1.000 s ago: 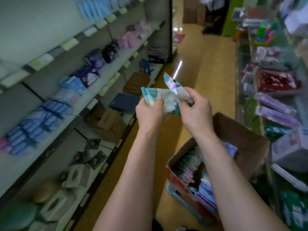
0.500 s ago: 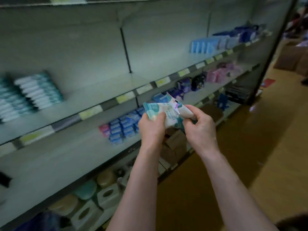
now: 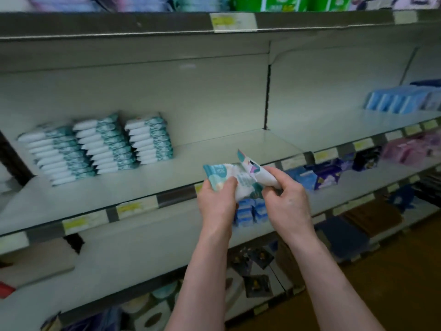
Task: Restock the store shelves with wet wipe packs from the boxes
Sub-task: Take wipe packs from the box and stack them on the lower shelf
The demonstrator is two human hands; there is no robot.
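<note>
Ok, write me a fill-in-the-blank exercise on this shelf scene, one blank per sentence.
1. The left hand and right hand grip the held packs in ____ of the shelf.
2. The stacked packs on that shelf form ____ stacks.
3. Those stacks stand to the ____ of the hands.
4. The far-right packs on that shelf are ____ in colour.

Missing words: front; three; left; blue.

Head turned — held packs (image 3: 239, 179) now front the shelf (image 3: 214, 149)
</note>
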